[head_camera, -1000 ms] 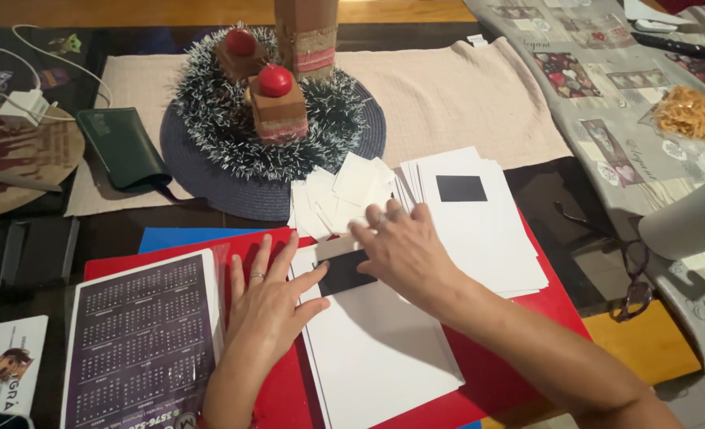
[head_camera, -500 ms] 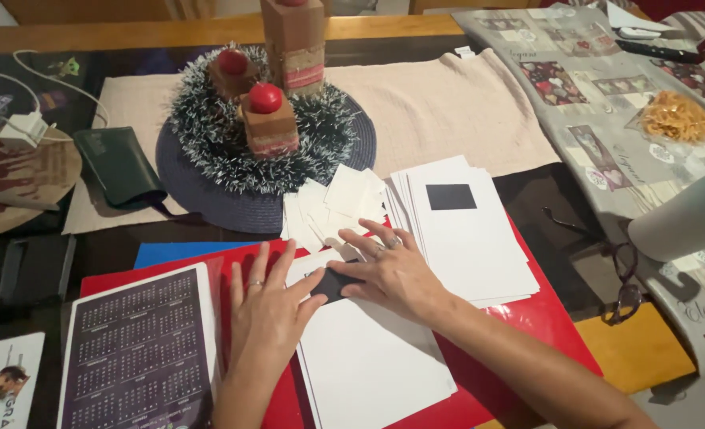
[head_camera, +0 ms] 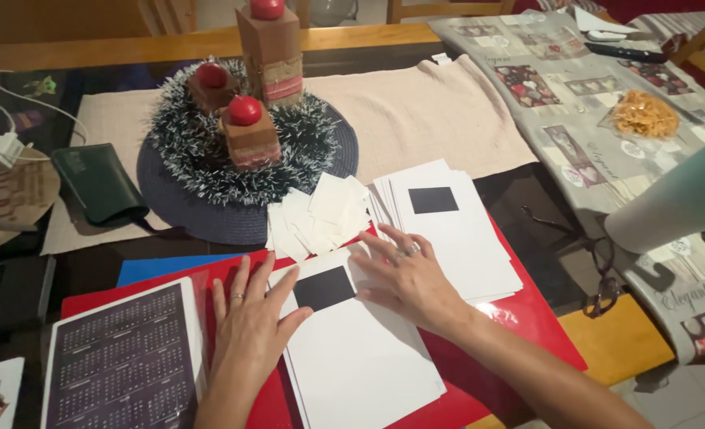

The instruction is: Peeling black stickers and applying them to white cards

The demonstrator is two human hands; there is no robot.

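Head view shows both hands flat, fingers spread, on a white sheet (head_camera: 360,349) with a black square (head_camera: 324,287) lying on a red folder (head_camera: 519,318): left hand (head_camera: 249,326) at its left edge, right hand (head_camera: 404,274) beside the square.

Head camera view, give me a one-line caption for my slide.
Left hand and right hand press flat on a white sheet bearing a black square.
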